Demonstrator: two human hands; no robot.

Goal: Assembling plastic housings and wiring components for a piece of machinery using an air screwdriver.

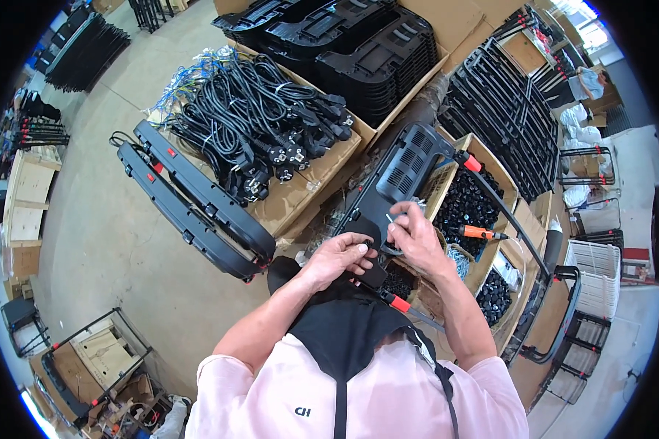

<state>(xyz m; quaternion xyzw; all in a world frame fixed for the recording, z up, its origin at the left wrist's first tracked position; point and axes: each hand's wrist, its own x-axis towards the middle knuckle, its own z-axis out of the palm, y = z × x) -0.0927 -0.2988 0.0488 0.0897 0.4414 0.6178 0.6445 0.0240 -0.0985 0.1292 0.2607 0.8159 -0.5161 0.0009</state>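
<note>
In front of my chest, my left hand [340, 258] pinches a small black part [368, 244] between thumb and fingers; its exact kind is too small to tell. Close beside it, my right hand [415, 238] has its fingers curled round a thin silver screw-like piece [391, 217]. Both hands are over the lower end of a long black plastic housing [408, 172] with vent slots, which lies on the work surface. An orange power screwdriver [482, 233] rests across the boxes to the right of my right hand.
Bundled black power cables [249, 110] fill a carton ahead left. Black plastic covers [381, 58] are stacked behind. Open boxes at right hold black knobs [470, 197] and silver screws [458, 261]. Two long black frames [198, 201] stand at left; a red-clipped bar [501, 201] crosses the right.
</note>
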